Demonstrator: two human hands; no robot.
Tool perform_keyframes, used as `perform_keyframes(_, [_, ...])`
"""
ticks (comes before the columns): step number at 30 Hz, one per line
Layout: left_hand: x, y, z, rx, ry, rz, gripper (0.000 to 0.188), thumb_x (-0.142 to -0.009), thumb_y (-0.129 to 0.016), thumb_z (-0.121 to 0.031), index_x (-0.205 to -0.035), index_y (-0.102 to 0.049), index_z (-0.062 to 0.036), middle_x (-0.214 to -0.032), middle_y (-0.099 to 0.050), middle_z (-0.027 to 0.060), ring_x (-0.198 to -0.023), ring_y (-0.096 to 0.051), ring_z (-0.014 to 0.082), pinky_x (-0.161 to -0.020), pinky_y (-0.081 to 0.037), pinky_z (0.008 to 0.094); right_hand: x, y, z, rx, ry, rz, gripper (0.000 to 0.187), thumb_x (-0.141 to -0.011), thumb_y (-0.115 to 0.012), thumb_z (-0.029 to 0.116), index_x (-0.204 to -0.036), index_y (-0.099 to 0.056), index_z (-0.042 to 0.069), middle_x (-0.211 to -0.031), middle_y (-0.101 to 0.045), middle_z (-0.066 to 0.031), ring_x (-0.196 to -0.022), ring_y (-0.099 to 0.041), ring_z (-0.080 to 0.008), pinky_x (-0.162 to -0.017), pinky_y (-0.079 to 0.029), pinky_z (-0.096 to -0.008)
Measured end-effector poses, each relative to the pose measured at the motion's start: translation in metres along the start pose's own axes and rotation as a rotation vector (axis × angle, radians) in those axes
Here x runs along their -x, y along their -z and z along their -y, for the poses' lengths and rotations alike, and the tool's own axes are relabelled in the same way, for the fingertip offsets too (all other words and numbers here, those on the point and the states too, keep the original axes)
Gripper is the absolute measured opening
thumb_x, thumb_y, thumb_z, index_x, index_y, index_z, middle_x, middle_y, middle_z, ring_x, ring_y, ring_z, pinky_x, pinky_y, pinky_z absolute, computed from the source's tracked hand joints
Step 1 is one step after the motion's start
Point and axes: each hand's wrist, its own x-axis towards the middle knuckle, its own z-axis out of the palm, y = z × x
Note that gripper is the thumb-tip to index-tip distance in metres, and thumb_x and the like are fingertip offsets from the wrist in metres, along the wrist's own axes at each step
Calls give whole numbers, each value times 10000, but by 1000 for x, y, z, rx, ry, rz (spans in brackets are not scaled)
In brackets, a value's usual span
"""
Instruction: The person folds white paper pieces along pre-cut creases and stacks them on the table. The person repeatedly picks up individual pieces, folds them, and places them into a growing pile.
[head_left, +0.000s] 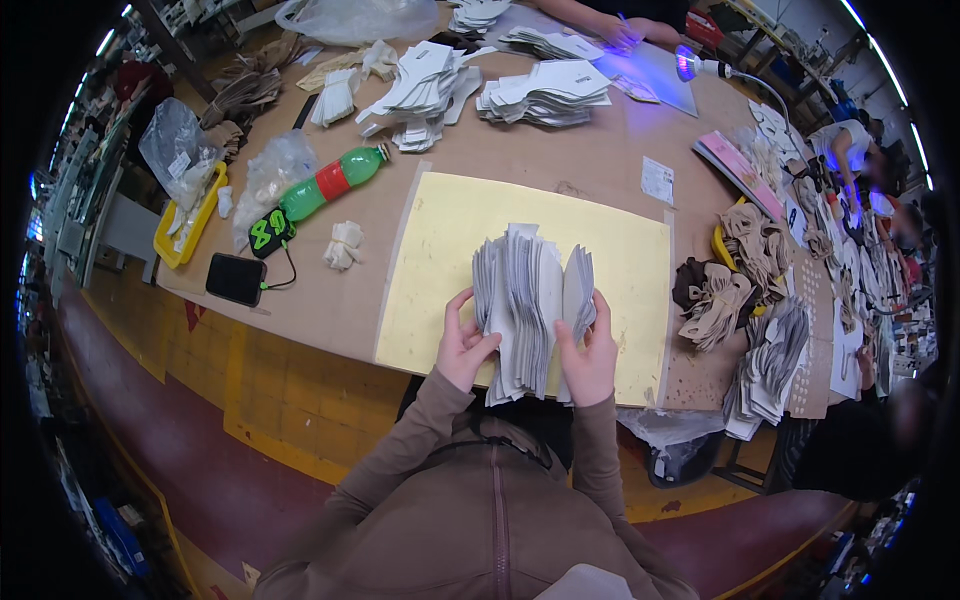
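A thick bundle of white and grey cut pieces (pixel 520 310) stands on edge over a pale yellow board (pixel 440 240). Whether they are fabric, leather or card I cannot tell. My left hand (pixel 464 348) grips the bundle's left side, its thumb toward the near face. On the right side, my right hand (pixel 588 358) is closed on a thinner group of the same pieces (pixel 578 285), which leans a little apart from the rest. The bundle's lower end reaches past the board's near edge.
Stacks of similar white pieces (pixel 545 95) lie at the far side. To the left are a green bottle (pixel 335 180), a phone (pixel 235 279) and a yellow tray (pixel 187 225). Brown bundled pieces (pixel 718 305) sit at right. A co-worker's hand (pixel 622 36) is near a lit lamp (pixel 688 64).
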Motion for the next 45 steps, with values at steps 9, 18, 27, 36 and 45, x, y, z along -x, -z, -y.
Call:
perform_keyframes(9, [-6,-4,2,-80,-34,3,749,-922,-569,77,-1530,-167,-94,-1315,-567,203,-1140,-615,190,-935,-515,304,-7,-4,14,45,-79,-8,815,-800,-732,71,-1481,-287,29,-1341,-540,-273,-1238,-559,-309,-1009,-460,-392])
perform_keyframes(18, [-12,15,11,-51,22,-66,784,-892,-608,52,-1510,-150,-100,-1308,-551,184,-1080,-635,203,-868,-562,344,-15,32,-19,-189,-51,-79,650,-882,-676,49,-1435,-342,-22,-1290,-555,-148,-1148,-569,-211,-1016,-450,-350])
perform_keyframes(27, [9,-11,-8,-511,-625,-299,560,-937,-598,-2,-1443,-359,11,-1460,-449,150,-1326,-488,261,-1128,-363,366,0,23,-27,-54,-22,15,676,-831,-797,163,-1364,-440,-49,-1265,-611,-165,-1137,-599,-236,-993,-467,-365])
perform_keyframes(36, [-3,-38,-7,2,217,176,606,-1012,-580,-188,-1533,-287,-84,-1529,-404,151,-1364,-458,220,-1128,-373,343,3,20,9,77,-125,-35,538,-761,-733,49,-1252,-548,-72,-1125,-682,-171,-994,-663,-245,-895,-522,-362])
perform_keyframes(45, [3,-54,1,226,79,500,878,-866,-777,-183,-1543,-230,-68,-1461,-430,119,-1328,-459,214,-1077,-417,368,42,18,81,594,407,73,567,-771,-748,85,-1317,-600,51,-1401,-557,-184,-1237,-553,-347,-986,-470,-394])
